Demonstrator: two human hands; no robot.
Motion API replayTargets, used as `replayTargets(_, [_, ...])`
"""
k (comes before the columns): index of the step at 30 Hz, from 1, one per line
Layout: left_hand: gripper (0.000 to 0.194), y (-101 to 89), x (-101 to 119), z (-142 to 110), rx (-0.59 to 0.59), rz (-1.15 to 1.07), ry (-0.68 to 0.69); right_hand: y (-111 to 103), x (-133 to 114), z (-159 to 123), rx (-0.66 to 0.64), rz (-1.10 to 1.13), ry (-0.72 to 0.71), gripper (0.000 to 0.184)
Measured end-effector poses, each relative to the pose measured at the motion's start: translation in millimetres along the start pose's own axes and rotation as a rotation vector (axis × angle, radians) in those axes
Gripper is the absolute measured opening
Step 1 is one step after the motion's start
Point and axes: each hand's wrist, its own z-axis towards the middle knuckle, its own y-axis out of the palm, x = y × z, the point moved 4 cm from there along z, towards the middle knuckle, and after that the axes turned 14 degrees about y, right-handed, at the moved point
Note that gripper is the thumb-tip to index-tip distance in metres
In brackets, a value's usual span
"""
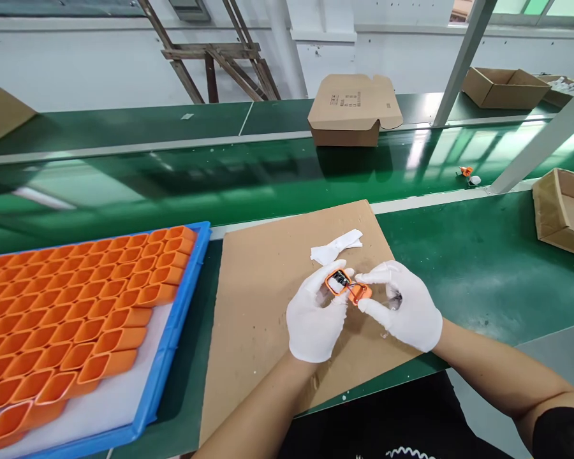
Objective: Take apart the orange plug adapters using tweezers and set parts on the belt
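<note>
Both my hands wear white gloves and meet above a brown cardboard sheet (pixel 263 299). My left hand (pixel 316 315) is closed on a small orange shell (pixel 338 282) with dark parts inside its open end. My right hand (pixel 404 306) pinches a second small orange piece (pixel 362 293) that touches the shell. A dark bit shows in the right palm; I cannot make out what it is. White paper scraps (pixel 337 247) lie on the cardboard just beyond my hands.
A blue tray (pixel 172 357) at the left holds several rows of orange shells (pixel 76 306). A green conveyor belt (pixel 249 172) runs across behind. A folded carton (pixel 351 109) sits beyond it; open boxes (pixel 562 210) stand at the right. A small orange part (pixel 466 171) lies on the belt.
</note>
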Motion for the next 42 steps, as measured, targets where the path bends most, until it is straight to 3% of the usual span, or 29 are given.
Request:
replayTargets(6, [0.052,0.4,9,0,0.048,-0.165,-0.026,0,-5,-4,0.041,-0.055,-0.143,0.021])
replayTargets(12, [0.057,4.6,9,0,0.027,-0.228,-0.106,-1,-9,-4,0.057,-0.012,-0.165,0.015])
replayTargets(19, [0.047,4.9,9,2,-0.064,-0.165,0.012,-3,-10,-4,0.065,0.01,-0.144,0.01])
replayTargets(21, [0.043,2.3,9,2,-0.11,-0.038,0.176,-4,-5,-1,0.043,0.025,-0.026,0.015])
replayTargets(24, [0.043,1.4,12,-1,-0.202,0.302,0.527,-1,10,5,-0.041,0.145,0.294,0.023])
replayTargets(26, [0.05,3.5,13,-5,-0.275,0.455,0.678,3,21,7,-0.138,0.292,0.508,0.026])
replayTargets(29, [0.058,4.6,16,-7,-0.317,0.453,0.737,11,35,8,-0.339,0.529,0.789,0.035])
replayTargets(32, [0.055,2.8,21,-7,-0.272,0.4,0.731,21,41,3,-0.618,0.737,1.003,0.039])
replayTargets(34, [0.048,1.9,24,-7,-0.248,0.408,0.743,25,40,0,-0.748,0.797,1.06,0.04])
replayTargets(36, [0.044,2.0,26,-7,-0.254,0.424,0.758,28,39,-1,-0.789,0.795,1.069,0.041])
replayTargets(42, [0.041,2.4,31,-7,-0.273,0.444,0.779,28,42,-1,-0.726,0.764,1.034,0.037])
